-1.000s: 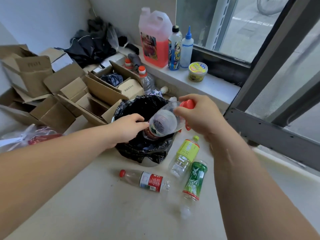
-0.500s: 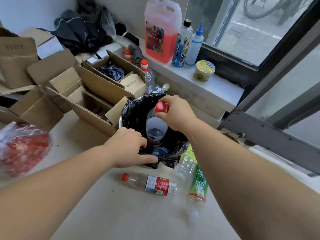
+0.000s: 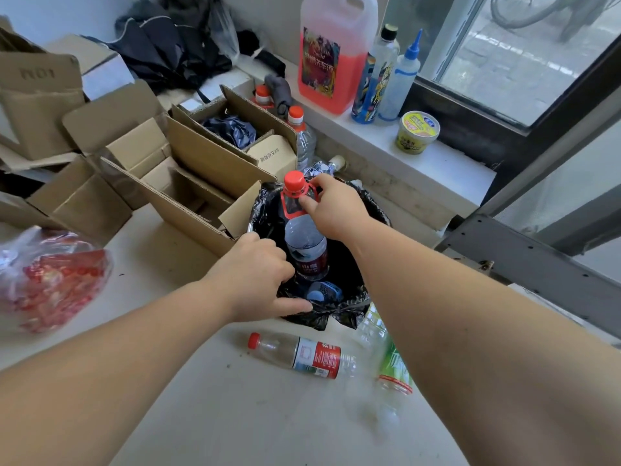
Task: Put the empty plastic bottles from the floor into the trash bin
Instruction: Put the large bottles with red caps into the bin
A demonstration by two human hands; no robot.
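Two hands work the trash bin (image 3: 366, 306): the left hand (image 3: 258, 277) pinches its liner rim, the right hand (image 3: 331, 210) grips the upright large bottle (image 3: 304, 243) half inside. Best lower it straight, then release.

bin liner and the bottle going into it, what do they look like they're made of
Bin liner: thin black plastic film, glossy; it crinkles and catches highlights where it folds over the rim.
Bottle: clear rigid plastic, probably PET, see-through with ribbed walls; its red cap and carry loop look like opaque matte plastic. The right hand holds it by the neck; the left hand grips the liner's edge.
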